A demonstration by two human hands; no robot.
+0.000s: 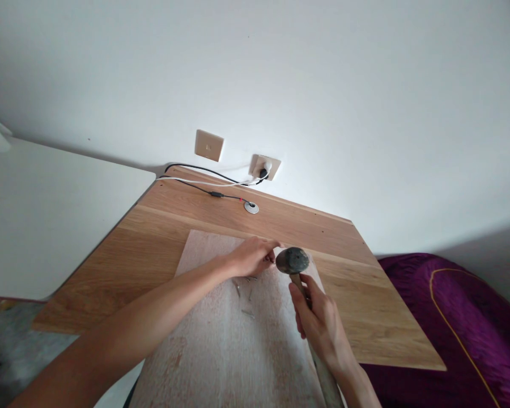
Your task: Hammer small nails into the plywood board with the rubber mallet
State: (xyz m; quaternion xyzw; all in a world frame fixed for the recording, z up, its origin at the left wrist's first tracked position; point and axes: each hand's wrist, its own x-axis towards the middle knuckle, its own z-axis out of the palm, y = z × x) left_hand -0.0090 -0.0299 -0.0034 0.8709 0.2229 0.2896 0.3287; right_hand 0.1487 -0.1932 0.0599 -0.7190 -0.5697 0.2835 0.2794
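— What has the right grip (318, 323) got?

— A hammer (292, 260). The grip is closed round the wooden handle, fingers wrapped, thumb on top. The dark, worn head stands just beyond the knuckles, over the far part of a pale board (221, 351). Whether the head touches the board cannot be told.

— And the left grip (250, 258)?

— Just left of the hammer head, nearly touching it. Its fingertips are pinched narrow and pointed down at the board; what they pinch is too small to make out. The forearm reaches in from the lower left, across the board.

— Anything loose nearby?

— A few nails (243, 290) lie on the board, just on the person's side of the left grip and to the left of the right one.

— What carries the board?

— A wooden table (144, 249), showing on either side of the two grips and beyond them.

— And farther off?

— A metal grommet (251, 207) in the table top, well past the left grip. Cables (215, 194), one black and one white, run along the table's back edge to a socket (263, 167) on the white wall (365, 85); a blank plate (209, 145) sits just left of the socket. Right of the right grip, off the table, lies a purple cloth (450, 317) with a yellow line.
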